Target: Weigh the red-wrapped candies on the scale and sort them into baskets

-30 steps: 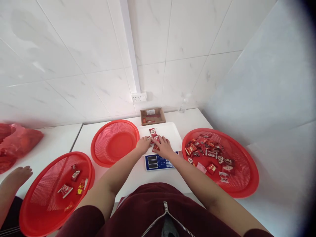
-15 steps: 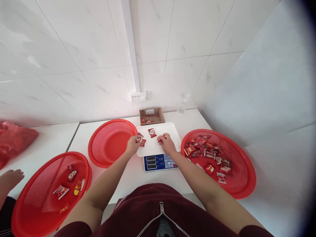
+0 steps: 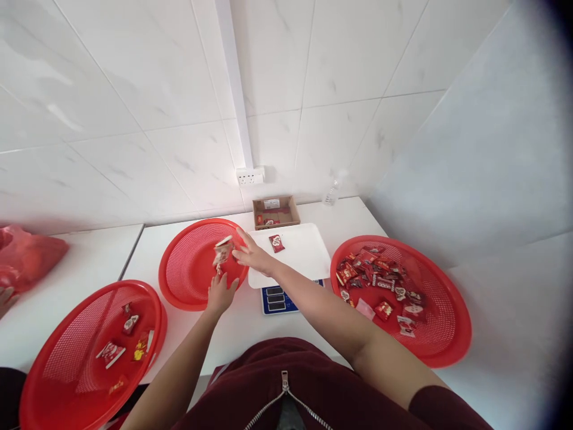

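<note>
Both hands are over the round red basket left of the scale. My left hand is at its near right side, fingers apart. My right hand reaches across from the scale, its fingers stretched out over the basket's right rim. Between the hands, a few small wrapped snack packets are blurred in mid-fall; neither hand grips them. A single red packet lies on the scale's white tray. The blue scale panel is partly hidden behind my right forearm.
To the right stands a red basket with many red packets. Another red basket at lower left holds several packets. Behind the tray are a cardboard box and a clear bottle. At far left, another person's hand is near a red plastic bag.
Both hands have moved left from the tray to the basket and let go of the packets they held. The small packet near my left hand is also gone from the tray.
</note>
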